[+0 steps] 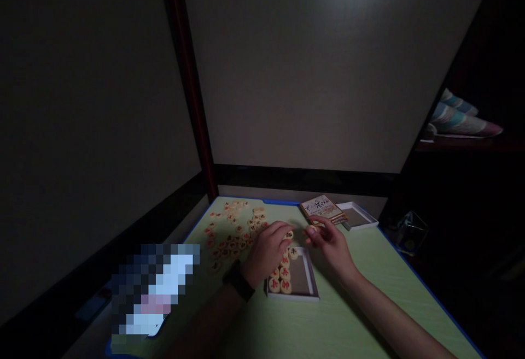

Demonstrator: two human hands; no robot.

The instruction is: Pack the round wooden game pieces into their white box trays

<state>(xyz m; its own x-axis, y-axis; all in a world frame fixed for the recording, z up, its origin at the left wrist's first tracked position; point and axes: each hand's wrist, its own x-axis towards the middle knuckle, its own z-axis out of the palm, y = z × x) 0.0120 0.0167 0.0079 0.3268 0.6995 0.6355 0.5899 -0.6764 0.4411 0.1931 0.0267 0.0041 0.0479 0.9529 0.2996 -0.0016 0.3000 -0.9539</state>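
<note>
My left hand (pixel 268 252), with a dark watch on its wrist, pinches a round cream game piece (pixel 288 235) above a shallow white box (pixel 307 280). Several pieces with red marks lie in rows inside the box's left side. My right hand (pixel 330 244) hovers just right of it, its fingertips closed on another cream piece (pixel 313 229). Many loose pieces (pixel 233 233) with red or black marks lie scattered on the green mat (pixel 361 304) to the left of my hands.
A patterned brown box lid (pixel 322 209) and a second white tray (pixel 357 215) sit at the mat's far right corner. A lit phone screen (pixel 158 288) lies at the left edge. Walls stand close behind. A glass object (pixel 410 233) sits off the table on the right.
</note>
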